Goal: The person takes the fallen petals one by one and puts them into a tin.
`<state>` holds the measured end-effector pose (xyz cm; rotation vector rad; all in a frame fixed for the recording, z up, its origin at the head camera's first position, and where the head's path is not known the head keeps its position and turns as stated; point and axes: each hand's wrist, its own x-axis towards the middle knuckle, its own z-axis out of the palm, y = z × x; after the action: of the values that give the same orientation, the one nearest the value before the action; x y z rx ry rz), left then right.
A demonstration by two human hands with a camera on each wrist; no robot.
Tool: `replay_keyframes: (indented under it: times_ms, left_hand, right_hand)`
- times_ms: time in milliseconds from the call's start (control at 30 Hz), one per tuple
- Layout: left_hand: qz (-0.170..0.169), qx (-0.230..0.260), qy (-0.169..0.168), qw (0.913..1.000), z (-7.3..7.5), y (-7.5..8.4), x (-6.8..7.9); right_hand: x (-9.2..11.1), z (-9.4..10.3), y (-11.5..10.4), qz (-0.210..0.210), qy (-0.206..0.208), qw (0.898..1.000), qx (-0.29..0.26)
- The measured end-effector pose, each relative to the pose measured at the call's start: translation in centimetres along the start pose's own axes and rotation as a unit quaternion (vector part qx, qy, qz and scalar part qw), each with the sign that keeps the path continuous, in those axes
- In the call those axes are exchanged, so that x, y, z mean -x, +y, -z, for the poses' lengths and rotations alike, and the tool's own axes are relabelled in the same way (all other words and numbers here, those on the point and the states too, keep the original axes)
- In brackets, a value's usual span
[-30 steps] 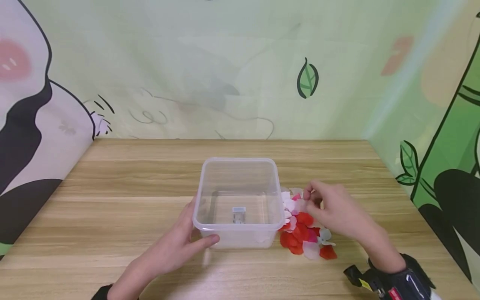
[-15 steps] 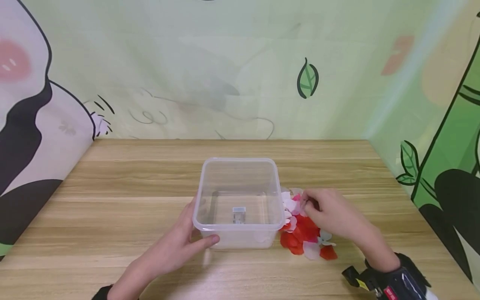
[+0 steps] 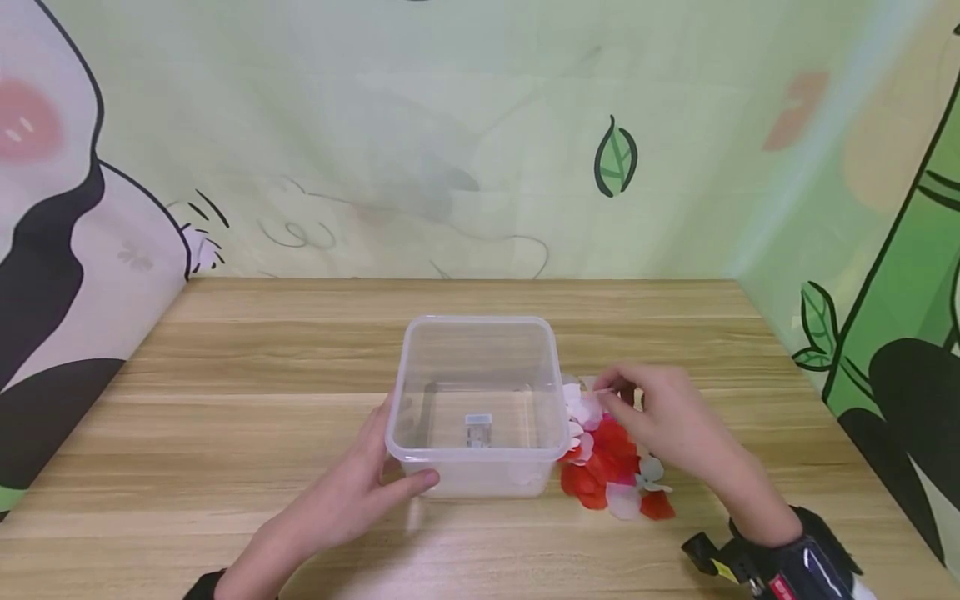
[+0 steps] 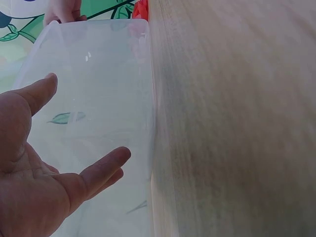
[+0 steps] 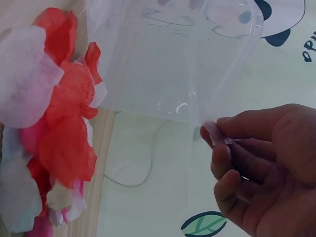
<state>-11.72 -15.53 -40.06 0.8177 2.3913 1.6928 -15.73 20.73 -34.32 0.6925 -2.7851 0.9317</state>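
Note:
A clear square plastic box [image 3: 480, 476] stands on the table, its open top facing up. My left hand [image 3: 348, 496] rests against its left side, thumb at the front; in the left wrist view the straight, spread fingers [image 4: 101, 170] lie along the wall. My right hand [image 3: 667, 417] is just right of the box, above a heap of petals [image 3: 611, 450] in red, pink and white. Between thumb and forefinger it pinches a small pale petal [image 5: 215, 134], seen in the right wrist view against the box's wall.
The wooden table [image 3: 285, 350] extends around the box to a printed cloth backdrop [image 3: 450, 150]. Inside the box, a small pale rectangle [image 3: 477, 429] shows at the bottom. A black wrist device [image 3: 787, 554] sits on the right forearm. The petal heap reaches the box's right side.
My right hand dipped into the petal heap and rose slightly, now with a pale petal pinched, its fingertips nearer the box. The left hand and box have stayed put.

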Motion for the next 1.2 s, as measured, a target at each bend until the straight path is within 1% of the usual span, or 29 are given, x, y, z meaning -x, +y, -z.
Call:
replay_keyframes:
  times_ms: [167,267,433,533,633,767,900,1200]
  left_hand:
    - [0.002,0.003,0.000,1.0000,0.0,0.0,0.0]
    - [0.001,0.005,-0.001,1.0000,0.0,0.1,0.0]
    - [-0.001,0.008,-0.002,1.0000,0.0,0.1,0.0]
    - [0.000,0.006,-0.001,1.0000,-0.1,0.0,0.0]
    - [-0.001,0.006,0.000,1.0000,-0.1,0.0,0.0]
    - [-0.005,-0.002,0.003,1.0000,-0.1,-0.1,0.0]
    - [-0.008,-0.003,0.003,1.0000,0.0,-0.1,0.1]
    - [-0.010,-0.004,0.004,0.9999,-0.1,0.0,0.0]
  right_hand:
    - [0.0,0.1,-0.7,0.014,0.063,0.998,0.001]
    - [0.0,0.1,-1.2,0.031,0.097,0.995,-0.003]
    - [-0.2,-0.4,-2.0,0.088,0.142,0.986,-0.018]
    - [-0.2,-0.7,-2.4,0.123,0.159,0.979,-0.028]
    - [-0.3,-0.9,-2.8,0.144,0.165,0.975,-0.041]
    - [-0.4,-1.4,-3.4,0.166,0.154,0.972,-0.067]
    - [-0.6,-2.0,-3.8,0.187,0.144,0.969,-0.078]
    - [-0.6,-2.9,-3.9,0.200,0.122,0.969,-0.079]
